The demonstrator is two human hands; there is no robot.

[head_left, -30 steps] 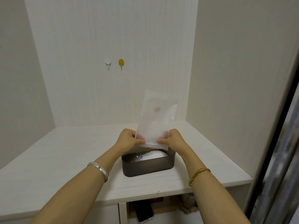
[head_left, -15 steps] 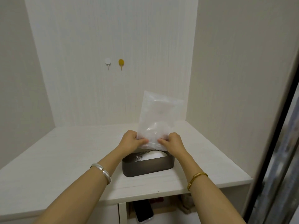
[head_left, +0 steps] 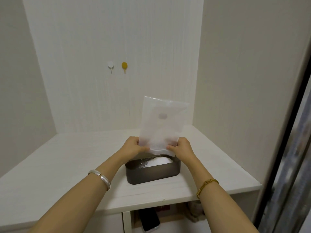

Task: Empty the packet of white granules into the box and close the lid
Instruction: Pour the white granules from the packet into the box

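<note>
A translucent white packet [head_left: 161,123] is held upside down, its open mouth just above the dark brown box [head_left: 151,175]. My left hand [head_left: 134,147] pinches the packet's lower left corner and my right hand [head_left: 181,147] pinches its lower right corner. The packet looks flat and nearly empty. A heap of white granules [head_left: 159,161] lies inside the box, toward its right side. The box stands open on the white tabletop [head_left: 67,162]; no lid is in view.
White walls close in the tabletop on the left, back and right. Two small hooks, one white [head_left: 110,64] and one yellow [head_left: 124,66], stick to the back wall. A dark phone [head_left: 149,221] lies on a shelf under the table's front edge.
The packet has flattened and stands taller than half a second ago, when it bulged. Both hands have stayed at its lower corners over the box.
</note>
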